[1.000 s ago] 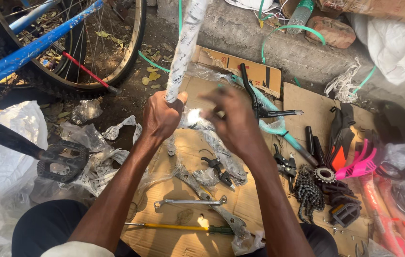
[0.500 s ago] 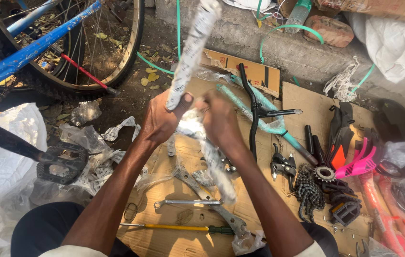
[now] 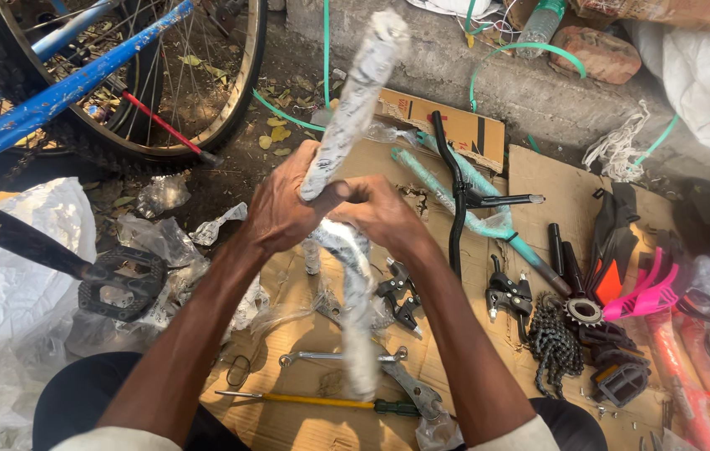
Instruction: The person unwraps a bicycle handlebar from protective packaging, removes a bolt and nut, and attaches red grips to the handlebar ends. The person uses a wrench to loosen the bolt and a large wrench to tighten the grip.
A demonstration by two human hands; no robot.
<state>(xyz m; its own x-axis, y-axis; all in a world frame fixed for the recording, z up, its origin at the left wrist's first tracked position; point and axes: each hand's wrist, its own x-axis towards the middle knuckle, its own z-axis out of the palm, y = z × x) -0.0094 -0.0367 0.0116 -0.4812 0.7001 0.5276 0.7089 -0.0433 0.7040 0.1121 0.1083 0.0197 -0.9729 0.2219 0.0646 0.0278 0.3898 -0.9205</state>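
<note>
Both my hands grip a long bent bicycle part wrapped in white foam and plastic point(image 3: 357, 92). My left hand point(image 3: 284, 209) clasps it near the bend, and one wrapped end rises away from me toward the wall. My right hand point(image 3: 384, 215) holds it just beside the left, fingers curled around the wrapping. The other wrapped end point(image 3: 358, 326) hangs down toward my lap over flattened cardboard point(image 3: 539, 179).
A spanner point(image 3: 334, 357), a yellow-handled screwdriver point(image 3: 322, 402), black handlebars point(image 3: 459, 196), a teal frame tube point(image 3: 501, 227), a chain with sprocket point(image 3: 557, 330) and pedals point(image 3: 620, 382) lie on the cardboard. A blue bicycle with its wheel point(image 3: 167, 92) stands at left, its pedal point(image 3: 119, 282) near my left arm.
My hands have drawn closer together on the wrapped part. Its upper end has tilted to the right and the lower end has swung down toward me.
</note>
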